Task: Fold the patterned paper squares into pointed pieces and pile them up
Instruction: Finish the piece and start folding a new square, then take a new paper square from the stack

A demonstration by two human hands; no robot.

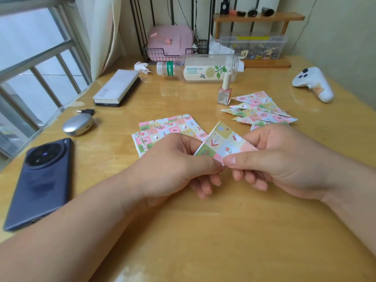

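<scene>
Both hands — left hand (179,161), right hand (278,159) — pinched a folded paper (223,142) above the table (203,220); flat squares (162,129) lay behind, folded pieces (258,109) right.

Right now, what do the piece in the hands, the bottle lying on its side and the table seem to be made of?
Folded piece: thin printed paper, matte, holding a sharp crease. Bottle: likely clear plastic, with see-through walls. Table: wood by its grain, glossy-coated by the reflections; solid or veneer, cannot tell.

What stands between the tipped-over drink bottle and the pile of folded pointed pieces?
A pink nail polish bottle stands upright between the drink bottle and the folded pieces, close beside the pile, in the head view.
</scene>
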